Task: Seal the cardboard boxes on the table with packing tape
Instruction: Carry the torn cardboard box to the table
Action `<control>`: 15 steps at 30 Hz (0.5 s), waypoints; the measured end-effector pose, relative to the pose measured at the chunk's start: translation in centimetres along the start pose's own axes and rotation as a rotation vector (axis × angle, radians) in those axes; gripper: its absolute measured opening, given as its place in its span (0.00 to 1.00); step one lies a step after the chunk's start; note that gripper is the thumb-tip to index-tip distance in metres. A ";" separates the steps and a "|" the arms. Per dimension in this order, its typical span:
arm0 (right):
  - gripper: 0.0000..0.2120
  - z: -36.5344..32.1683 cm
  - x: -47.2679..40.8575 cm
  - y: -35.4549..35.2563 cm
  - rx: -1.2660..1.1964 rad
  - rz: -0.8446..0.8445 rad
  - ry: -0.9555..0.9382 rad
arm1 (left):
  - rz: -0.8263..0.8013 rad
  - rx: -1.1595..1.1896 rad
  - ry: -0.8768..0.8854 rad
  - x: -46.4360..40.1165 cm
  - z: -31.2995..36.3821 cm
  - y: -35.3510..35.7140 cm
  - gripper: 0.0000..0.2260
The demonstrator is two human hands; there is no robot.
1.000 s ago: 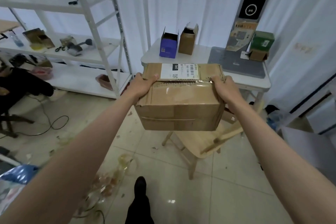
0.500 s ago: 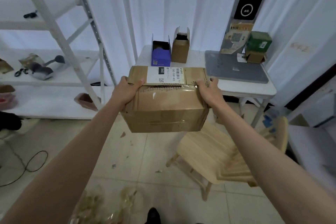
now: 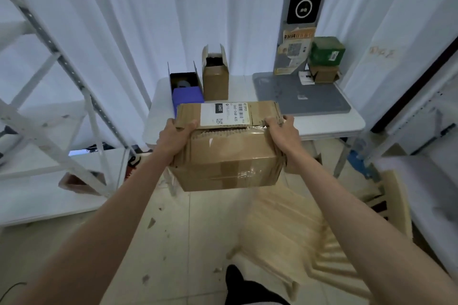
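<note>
I hold a large brown cardboard box [image 3: 230, 156] in the air, just in front of the white table [image 3: 329, 126]. A white shipping label sits on its top and old clear tape runs over its front. My left hand [image 3: 173, 138] grips its upper left corner and my right hand [image 3: 282, 131] grips its upper right corner. On the table stand an open purple box [image 3: 187, 96] and an open tall brown box [image 3: 215, 77]. No tape roll or dispenser is clearly visible.
A grey mat [image 3: 300, 94] covers the table's right half, with a green box [image 3: 327, 51] stacked on a small brown box [image 3: 323, 74] at the back. A wooden chair [image 3: 309, 230] stands below right. White metal shelving [image 3: 62, 106] stands left. Scraps litter the floor.
I have walked closer to the table with the big box in both hands. The table and its boxes loom larger, and the chair has slid down to the lower right.
</note>
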State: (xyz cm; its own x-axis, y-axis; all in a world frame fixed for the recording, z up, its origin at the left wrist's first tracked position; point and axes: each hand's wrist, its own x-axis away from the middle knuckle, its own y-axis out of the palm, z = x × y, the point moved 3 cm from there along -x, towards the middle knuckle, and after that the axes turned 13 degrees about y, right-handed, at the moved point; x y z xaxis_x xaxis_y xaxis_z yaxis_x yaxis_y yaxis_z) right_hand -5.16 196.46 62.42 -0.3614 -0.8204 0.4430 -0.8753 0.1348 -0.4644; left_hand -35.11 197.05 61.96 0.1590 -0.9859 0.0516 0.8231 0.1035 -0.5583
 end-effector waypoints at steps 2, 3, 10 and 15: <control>0.34 -1.1 -2.4 0.0 -0.005 0.011 0.013 | -0.007 0.002 -0.004 -2.8 0.1 1.1 0.35; 0.35 -1.6 -3.5 0.1 0.004 0.013 0.018 | -0.008 0.005 -0.007 -4.0 0.1 1.6 0.35; 0.33 -4.3 -10.7 2.6 0.031 0.012 0.068 | -0.033 0.038 -0.017 -11.9 -1.4 3.6 0.34; 0.29 -4.7 -15.4 5.7 0.007 0.018 0.136 | -0.064 0.013 -0.013 -17.9 -3.5 5.3 0.32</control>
State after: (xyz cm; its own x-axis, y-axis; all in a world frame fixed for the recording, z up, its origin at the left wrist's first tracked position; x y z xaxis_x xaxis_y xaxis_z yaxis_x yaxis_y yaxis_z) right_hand -6.07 212.48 56.60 -0.4176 -0.7347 0.5346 -0.8663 0.1444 -0.4783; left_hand -35.54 214.79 55.19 0.1123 -0.9889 0.0976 0.8390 0.0417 -0.5425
